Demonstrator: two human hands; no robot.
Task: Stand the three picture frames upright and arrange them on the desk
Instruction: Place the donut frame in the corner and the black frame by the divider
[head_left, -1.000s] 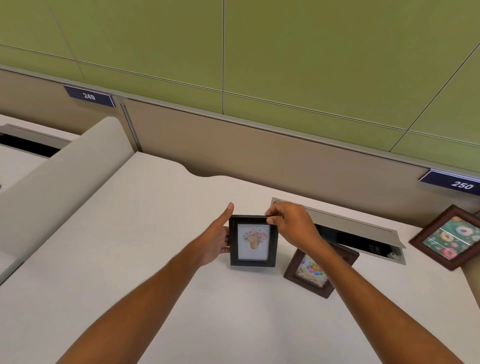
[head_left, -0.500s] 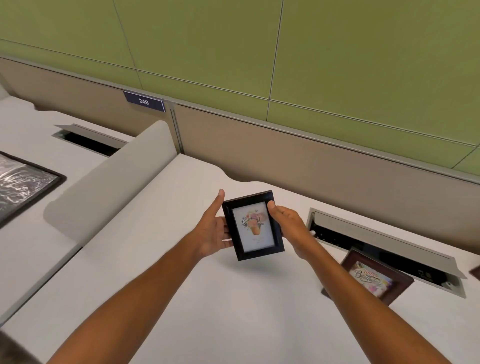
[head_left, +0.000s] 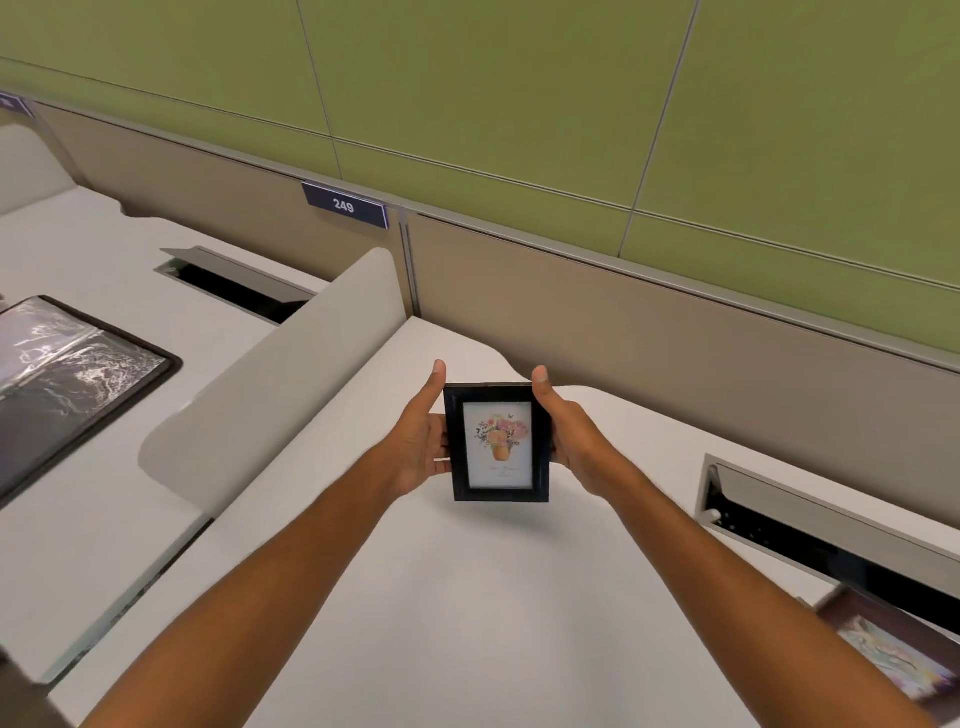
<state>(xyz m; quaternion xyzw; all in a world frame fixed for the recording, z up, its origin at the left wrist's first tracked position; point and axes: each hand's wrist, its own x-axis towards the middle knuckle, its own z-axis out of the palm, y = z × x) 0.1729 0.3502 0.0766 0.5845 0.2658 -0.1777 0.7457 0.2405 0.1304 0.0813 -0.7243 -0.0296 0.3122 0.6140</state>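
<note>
A small black picture frame (head_left: 497, 442) with a flower-pot print stands in portrait position above the white desk (head_left: 467, 623), its face toward me. My left hand (head_left: 415, 441) holds its left side and my right hand (head_left: 571, 441) holds its right side, thumbs along the frame's front edges and fingers hidden behind. A brown frame (head_left: 893, 649) with a colourful picture lies at the desk's lower right, cut off by the image edge. The third frame is out of view.
A beige divider (head_left: 291, 384) separates this desk from the neighbouring one on the left, where a dark wrapped tray (head_left: 67, 379) lies. An open cable hatch (head_left: 831, 525) sits at the right rear. A tan panel with a "249" label (head_left: 345, 206) backs the desk.
The black frame moved left and farther back on the desk and turned from tilted to straight. My right thumb shifted to the frame's upper right edge. The view swung left.
</note>
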